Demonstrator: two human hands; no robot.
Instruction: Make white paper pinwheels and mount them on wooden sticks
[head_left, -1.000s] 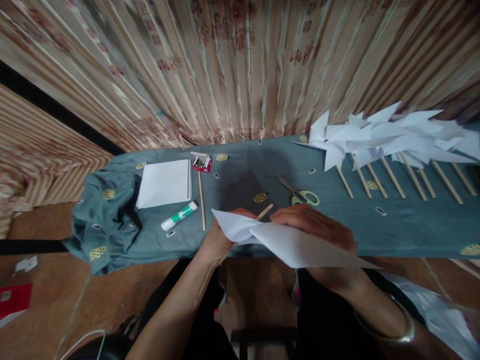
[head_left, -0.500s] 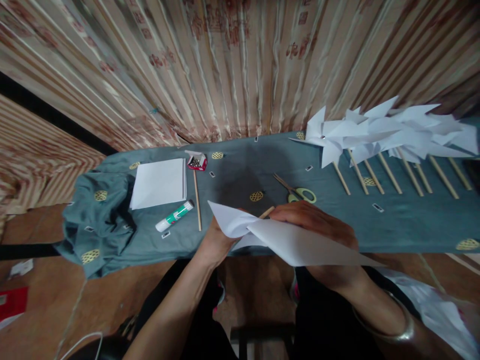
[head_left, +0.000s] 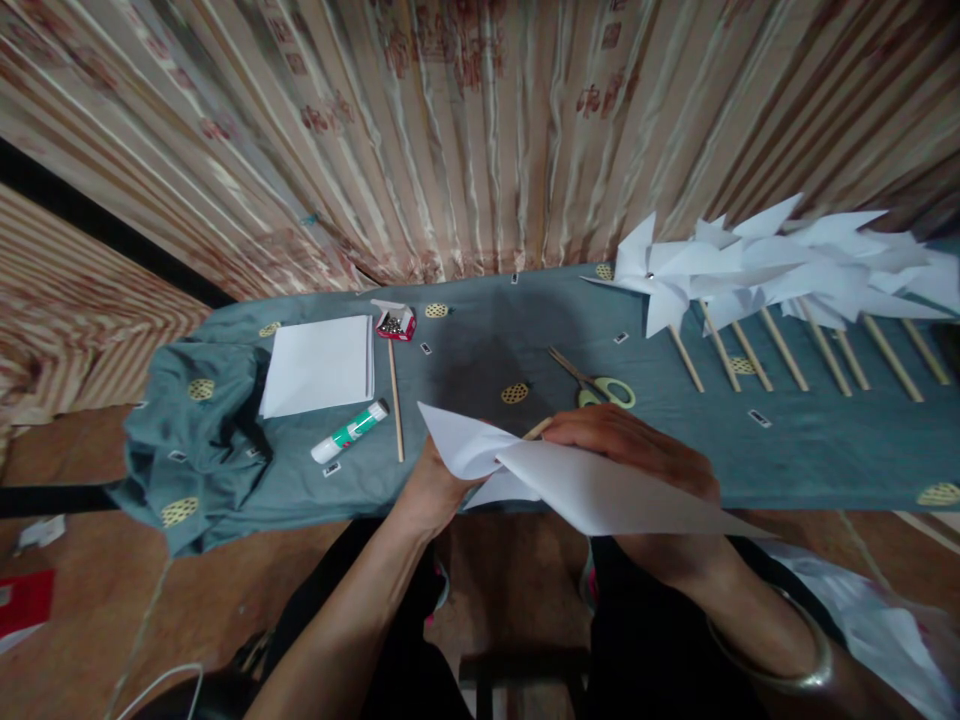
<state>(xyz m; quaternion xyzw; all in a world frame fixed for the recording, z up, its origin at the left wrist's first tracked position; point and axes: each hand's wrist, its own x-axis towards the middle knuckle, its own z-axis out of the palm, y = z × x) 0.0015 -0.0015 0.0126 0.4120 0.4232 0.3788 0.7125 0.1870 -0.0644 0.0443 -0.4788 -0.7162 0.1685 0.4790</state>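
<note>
Both my hands hold a white paper pinwheel (head_left: 585, 485) at the table's near edge. My left hand (head_left: 431, 485) grips it from below at the left, partly hidden by a curled paper blade. My right hand (head_left: 637, 465) lies over its centre, fingers closed on the paper. The tip of a wooden stick (head_left: 537, 428) pokes out from under the paper by my right fingers. A silver bangle (head_left: 802, 660) is on my right wrist.
On the grey-green cloth (head_left: 480, 350) lie a stack of white paper (head_left: 319, 365), a glue stick (head_left: 349, 432), a loose wooden stick (head_left: 395, 398), a red box of pins (head_left: 395, 322), and green-handled scissors (head_left: 596, 385). Several finished pinwheels (head_left: 780, 270) lie at the back right. A curtain hangs behind.
Almost nothing: my hands stay on the pinwheel, the paper shifts slightly, and the view drifts a little.
</note>
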